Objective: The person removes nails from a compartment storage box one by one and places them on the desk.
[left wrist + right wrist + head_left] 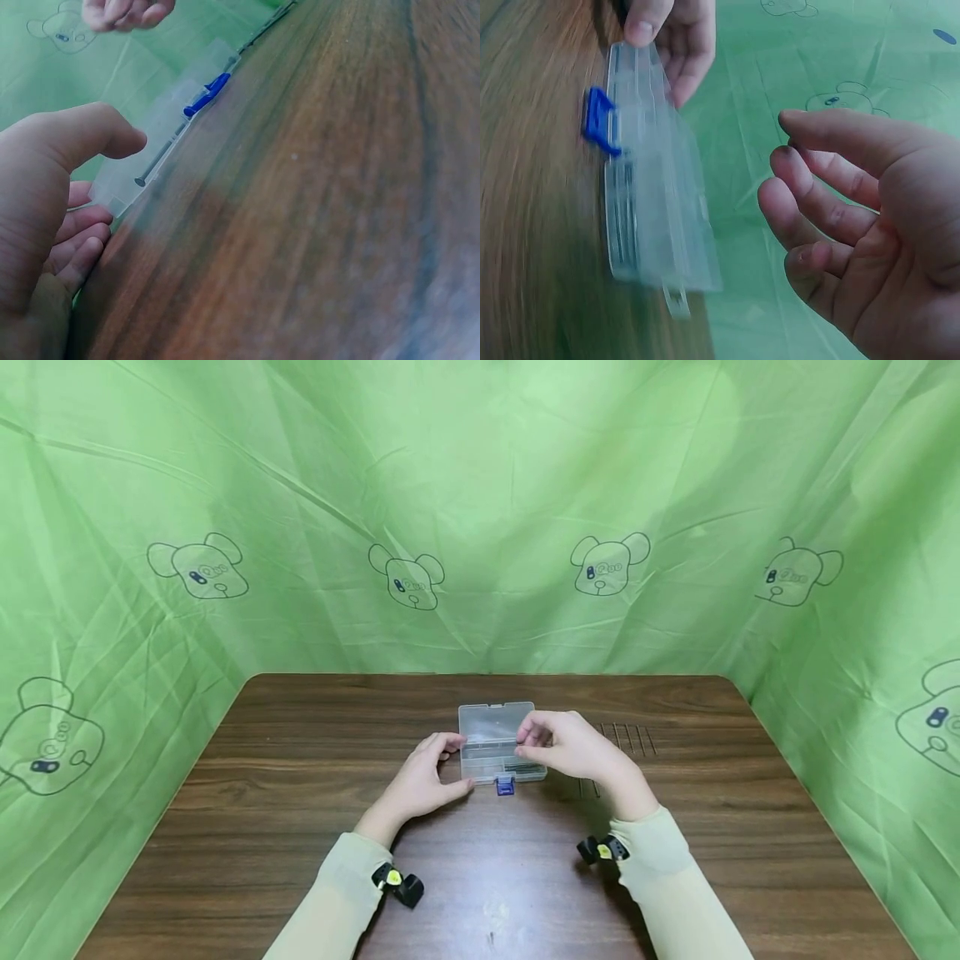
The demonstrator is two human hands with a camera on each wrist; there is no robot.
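Observation:
A small clear plastic box (pixel 497 753) with a blue latch (pixel 505 787) lies on the brown wooden table (pixel 300 827), its lid tipped open toward the back. My left hand (pixel 452 766) holds the box's left end, thumb at the front corner and fingers behind. In the left wrist view the thumb (pixel 112 135) sits by the box (pixel 150 142) corner, where a metal nail (pixel 155 159) lies inside. My right hand (pixel 534 743) hovers over the box's right side, fingers loosely bent and holding nothing. The right wrist view shows this hand (pixel 817 195) apart from the box (pixel 649 202).
Green cloth (pixel 480 485) with bear prints walls in the table at the back and both sides. A row of narrow slots (pixel 626 739) is cut in the tabletop right of the box. Wrist cameras (pixel 399 885) are strapped to both sleeves.

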